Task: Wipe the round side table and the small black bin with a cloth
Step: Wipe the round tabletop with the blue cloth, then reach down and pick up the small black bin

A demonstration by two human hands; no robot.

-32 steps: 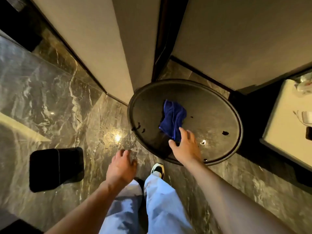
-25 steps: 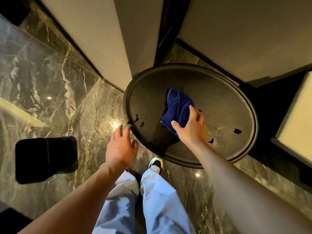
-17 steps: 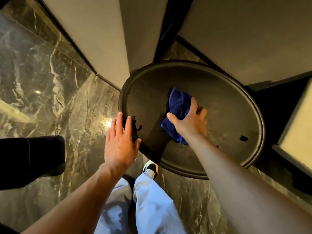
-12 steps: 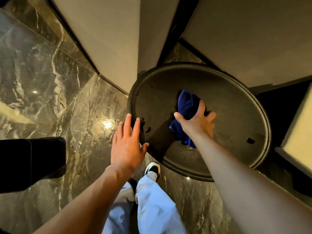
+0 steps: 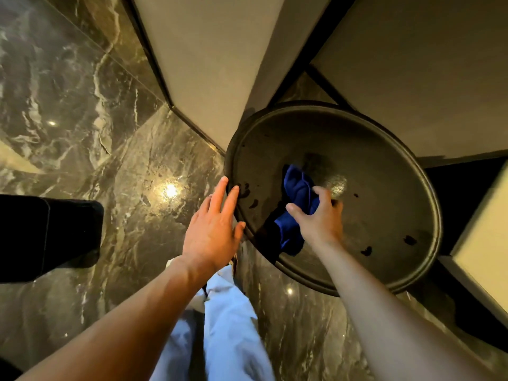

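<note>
Since your right hand (image 5: 320, 224) closed on the cloth (image 5: 295, 204) and dragged it nearer, your left hand (image 5: 213, 229), fingers spread, has reached the table (image 5: 384, 171) rim. Wiping's underway; spots remain, bin (image 5: 46, 237) left of it untouched.

Dim, warm-toned interior; strong glare spot on the polished marble floor (image 5: 170, 190), smaller glints further left and near the bottom; faint sheen on the round side table (image 5: 384, 188) just beyond the cloth (image 5: 298, 188); deep shadow under the table rim and along the right edge; small black bin (image 5: 46, 237) nearly featureless in darkness; slight motion blur on the right hand (image 5: 320, 221); left hand (image 5: 213, 232) warmly lit; wide-angle bending of wall lines toward the edges.
</note>
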